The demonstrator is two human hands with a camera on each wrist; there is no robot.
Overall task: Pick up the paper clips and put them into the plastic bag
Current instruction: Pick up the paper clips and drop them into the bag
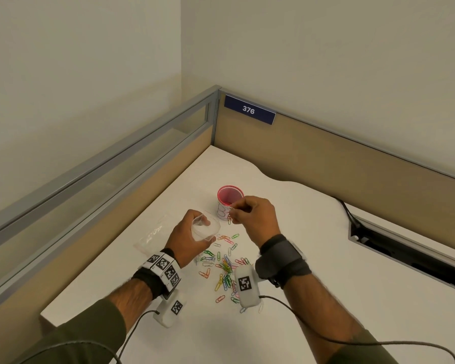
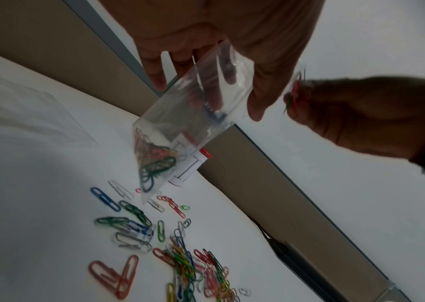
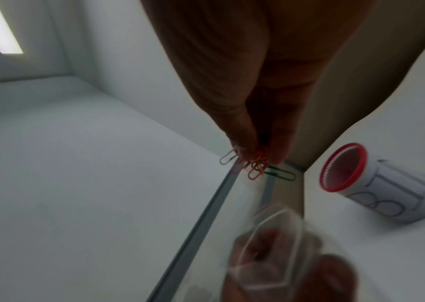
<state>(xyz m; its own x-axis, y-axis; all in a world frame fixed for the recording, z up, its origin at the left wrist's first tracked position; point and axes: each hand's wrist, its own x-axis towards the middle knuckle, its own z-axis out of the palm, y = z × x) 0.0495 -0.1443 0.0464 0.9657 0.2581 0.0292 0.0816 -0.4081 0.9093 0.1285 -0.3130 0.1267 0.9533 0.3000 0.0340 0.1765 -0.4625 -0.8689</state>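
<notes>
Above the desk [image 1: 300,324], left hand [image 1: 188,236] gripping plastic bag [image 1: 205,229] open, right hand [image 1: 255,214] pinching paper clips [image 3: 255,165]

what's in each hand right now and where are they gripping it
The left hand holds the plastic bag by its open top. The right hand pinches a small bunch of paper clips at their upper ends between its fingertips.

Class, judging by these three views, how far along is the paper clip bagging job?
Done: some clips lie in the plastic bag held by the left hand. In hand: the right hand pinches several clips beside the bag's mouth. Left: many loose clips on the table.
</notes>
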